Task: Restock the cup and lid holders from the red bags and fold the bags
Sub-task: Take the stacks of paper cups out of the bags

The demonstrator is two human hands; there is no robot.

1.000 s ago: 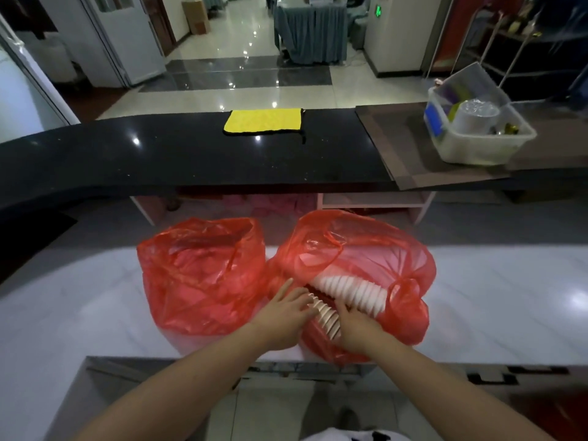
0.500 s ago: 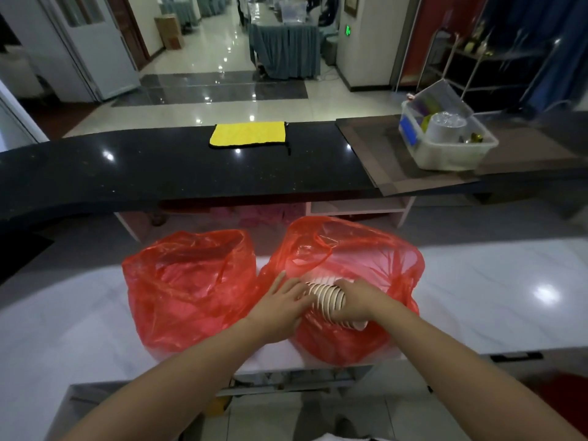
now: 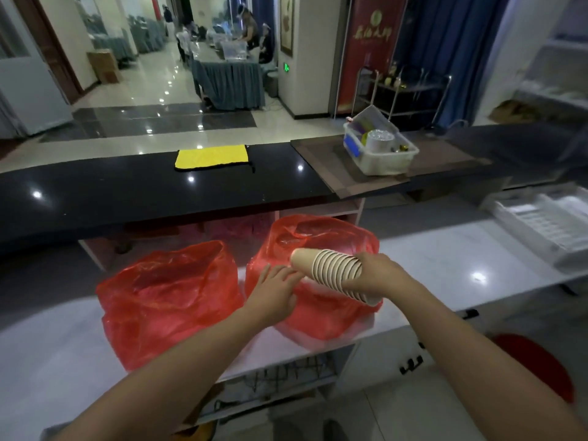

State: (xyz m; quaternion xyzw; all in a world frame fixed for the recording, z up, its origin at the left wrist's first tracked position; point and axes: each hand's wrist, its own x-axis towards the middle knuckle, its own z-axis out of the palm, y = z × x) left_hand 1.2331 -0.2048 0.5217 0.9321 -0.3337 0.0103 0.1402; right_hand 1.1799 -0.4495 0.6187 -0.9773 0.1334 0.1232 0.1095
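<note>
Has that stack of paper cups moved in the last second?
Yes. The stack of paper cups, gripped by the right hand, has come up out of the right red bag and now sits above its opening.

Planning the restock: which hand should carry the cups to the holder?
Right. The right hand already grips the cup stack, lifted above the right bag; the left hand holds nothing.
</note>
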